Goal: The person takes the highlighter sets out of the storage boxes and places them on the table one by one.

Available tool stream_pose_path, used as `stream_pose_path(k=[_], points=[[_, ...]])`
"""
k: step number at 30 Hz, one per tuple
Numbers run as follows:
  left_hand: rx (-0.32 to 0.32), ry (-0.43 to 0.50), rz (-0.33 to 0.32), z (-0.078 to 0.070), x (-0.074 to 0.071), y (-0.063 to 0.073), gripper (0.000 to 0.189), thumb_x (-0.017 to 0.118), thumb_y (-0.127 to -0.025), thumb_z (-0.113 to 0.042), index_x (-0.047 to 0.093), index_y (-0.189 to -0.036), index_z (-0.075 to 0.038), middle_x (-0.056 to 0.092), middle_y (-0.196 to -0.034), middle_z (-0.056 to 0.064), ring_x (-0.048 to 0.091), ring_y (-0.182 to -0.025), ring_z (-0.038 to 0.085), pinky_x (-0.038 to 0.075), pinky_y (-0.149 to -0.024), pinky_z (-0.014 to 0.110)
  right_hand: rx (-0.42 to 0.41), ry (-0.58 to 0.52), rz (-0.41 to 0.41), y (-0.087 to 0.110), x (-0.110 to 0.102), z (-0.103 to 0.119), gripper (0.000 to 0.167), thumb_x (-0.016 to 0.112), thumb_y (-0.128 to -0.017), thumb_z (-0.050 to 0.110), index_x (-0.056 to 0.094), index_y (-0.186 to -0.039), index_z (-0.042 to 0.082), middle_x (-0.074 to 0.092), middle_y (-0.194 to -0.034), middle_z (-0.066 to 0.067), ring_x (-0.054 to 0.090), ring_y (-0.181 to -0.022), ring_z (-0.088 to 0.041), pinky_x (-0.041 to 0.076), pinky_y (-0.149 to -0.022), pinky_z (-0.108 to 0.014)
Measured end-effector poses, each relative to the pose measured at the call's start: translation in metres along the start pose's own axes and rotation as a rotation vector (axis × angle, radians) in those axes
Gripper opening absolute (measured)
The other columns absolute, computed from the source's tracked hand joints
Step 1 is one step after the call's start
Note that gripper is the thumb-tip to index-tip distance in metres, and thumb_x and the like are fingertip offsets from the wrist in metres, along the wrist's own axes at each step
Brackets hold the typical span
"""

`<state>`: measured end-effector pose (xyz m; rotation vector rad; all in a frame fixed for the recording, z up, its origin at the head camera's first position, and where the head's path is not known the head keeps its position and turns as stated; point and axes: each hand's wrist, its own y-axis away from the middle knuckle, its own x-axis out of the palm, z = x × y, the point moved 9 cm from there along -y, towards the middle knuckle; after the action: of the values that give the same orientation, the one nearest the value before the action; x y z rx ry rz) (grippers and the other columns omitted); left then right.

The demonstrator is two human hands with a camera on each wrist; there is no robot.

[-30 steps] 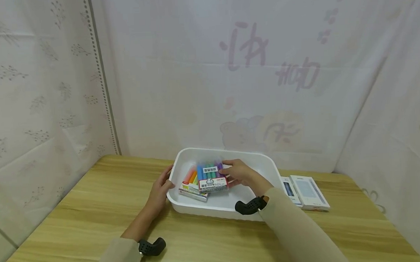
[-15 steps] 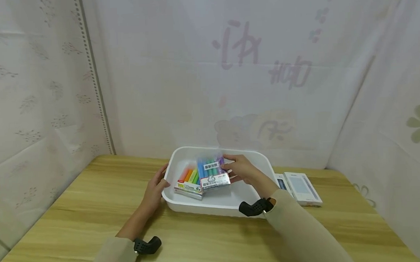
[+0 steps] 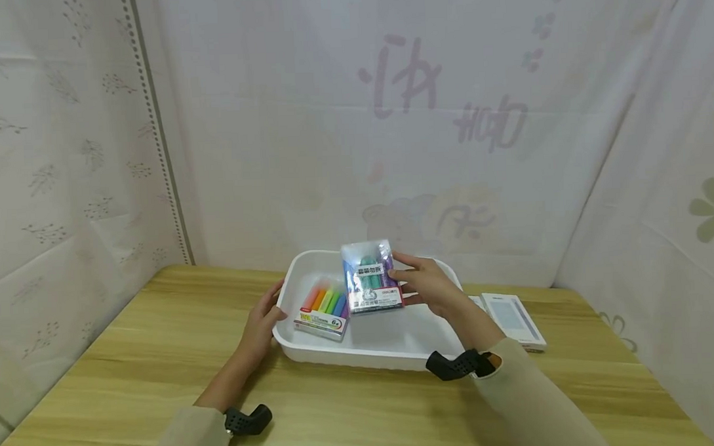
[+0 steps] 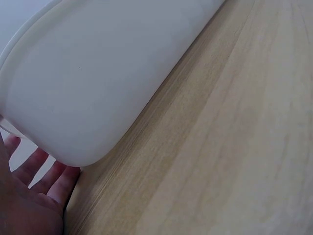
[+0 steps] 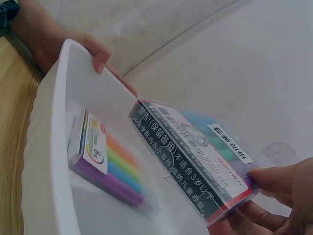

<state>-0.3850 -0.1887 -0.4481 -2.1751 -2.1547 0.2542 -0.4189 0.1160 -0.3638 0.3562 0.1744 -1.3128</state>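
My right hand [image 3: 427, 285] pinches a clear pack of highlighters [image 5: 195, 152] by its right edge, thumb on the front and fingers behind. This pack, with blue, green and purple pens and a white label, is held tilted above the white plastic bin [image 3: 373, 357]. Inside the bin at the left lies a second highlighter pack [image 3: 322, 322], with rainbow-coloured pens. My left hand [image 3: 260, 325] grips the bin's left end. Its thumb hooks over the rim, seen in the right wrist view, while its fingers [image 4: 51, 178] lie against the outer wall in the left wrist view.
To the right of the bin, a flat white box [image 3: 515, 321] lies on the wooden table [image 3: 340, 414], with another white box beside it mostly hidden by the right arm. A printed white curtain [image 3: 272, 154] hangs behind the table and at both sides.
My right hand has lifted the blue-green-purple highlighter pack up and slightly right, off the rainbow pack, which now shows fully. The left hand stays on the bin. The head view has shifted slightly.
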Motion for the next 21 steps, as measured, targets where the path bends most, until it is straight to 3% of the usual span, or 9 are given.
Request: stream_pose_path(k=[8,13,19,21], points=[[-0.008,-0.005,0.008,0.001,0.0,-0.001,0.068,0.045,-0.09,-0.006,0.036,-0.157,-0.013,0.041,-0.158,0.026,0.049,-0.136,0.043,0.053,-0.09,0.025,-0.02,-0.041,-0.026,0.02,-0.021,0.003,0.063,0.058,-0.101,0.025,0.033,-0.159,0.024,0.072,-0.118,-0.013,0.075,-0.089,-0.017,0.062,-0.078,-0.037],[-0.016,0.0,0.01,0.002,0.0,-0.001,0.068,0.044,-0.09,-0.006,0.036,-0.157,-0.013,0.042,-0.157,0.026,0.051,-0.133,0.043,0.053,-0.087,0.023,-0.035,-0.056,-0.03,0.033,-0.033,0.004,0.066,0.059,-0.101,0.029,0.03,-0.16,0.022,0.068,-0.128,-0.016,0.075,-0.094,-0.016,0.061,-0.079,-0.034],[-0.018,0.002,0.011,0.003,0.0,-0.002,0.068,0.044,-0.089,-0.006,0.035,-0.157,-0.014,0.042,-0.156,0.026,0.052,-0.131,0.041,0.053,-0.084,0.02,-0.068,-0.088,-0.03,0.049,-0.047,0.006,0.069,0.059,-0.101,0.032,0.026,-0.161,0.022,0.07,-0.12,-0.004,0.074,-0.093,-0.014,0.061,-0.078,-0.033],[-0.016,0.003,0.012,0.003,0.001,-0.003,0.069,0.044,-0.089,-0.006,0.035,-0.157,-0.013,0.042,-0.156,0.026,0.052,-0.131,0.041,0.053,-0.084,0.019,-0.072,-0.097,-0.037,0.054,-0.053,0.005,0.07,0.058,-0.101,0.032,0.024,-0.162,0.023,0.069,-0.125,-0.007,0.074,-0.094,-0.013,0.061,-0.079,-0.033]])
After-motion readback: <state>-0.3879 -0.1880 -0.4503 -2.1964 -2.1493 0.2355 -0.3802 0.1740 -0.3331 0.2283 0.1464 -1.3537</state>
